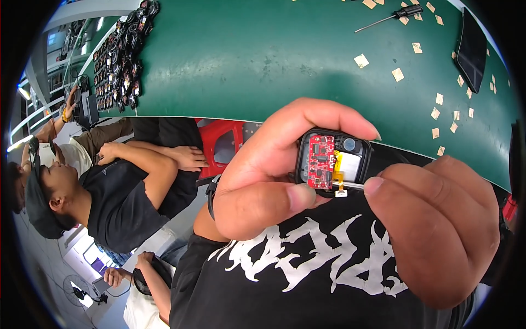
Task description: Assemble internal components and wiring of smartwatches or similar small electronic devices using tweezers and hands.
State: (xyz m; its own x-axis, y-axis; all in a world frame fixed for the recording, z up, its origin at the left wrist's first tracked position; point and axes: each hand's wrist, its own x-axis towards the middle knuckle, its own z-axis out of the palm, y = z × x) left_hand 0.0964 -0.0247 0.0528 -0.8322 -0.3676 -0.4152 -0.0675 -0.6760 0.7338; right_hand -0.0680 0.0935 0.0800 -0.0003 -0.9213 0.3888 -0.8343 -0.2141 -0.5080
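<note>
My left hand grips a small black device casing between thumb and fingers, its inner side facing up. Inside it lie a red circuit board, a silvery-white flat part and a round grey disc. A yellow-orange flex cable runs to a small white-ended connector at the casing's lower edge. My right hand is closed, thumb and fingertip pinching a thin silvery rod-like tool. Its tip reaches the casing beside the flex cable; the rest is hidden in my hand.
On the green table lie a black-handled screwdriver, several small paper labels and a flat black screen device. Black cabled units line the far left. A person in black sits left, near a red stool.
</note>
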